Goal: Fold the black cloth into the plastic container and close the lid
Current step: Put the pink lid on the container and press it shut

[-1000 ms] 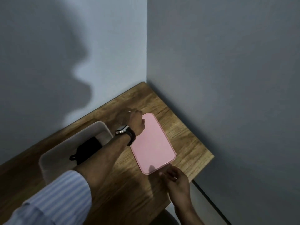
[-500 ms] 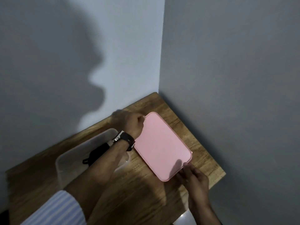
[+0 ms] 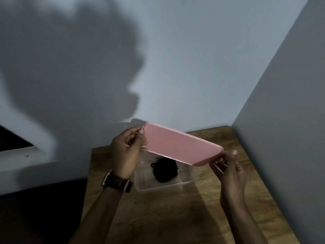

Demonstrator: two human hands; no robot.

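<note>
Lifted off the worktop [image 3: 219,205] where it lay flat a moment ago, the pink lid [image 3: 181,147] now hangs tilted in the air above the clear container [image 3: 163,184], its right end lower. That puts the closing step close: the black cloth [image 3: 164,170] already sits bundled inside the container, and the lid only needs lowering and pressing down. The left hand [image 3: 127,152] pinches the lid's left end between thumb and curled fingers. The right hand [image 3: 228,166] pinches the right corner the same way, thumb on top.
</note>
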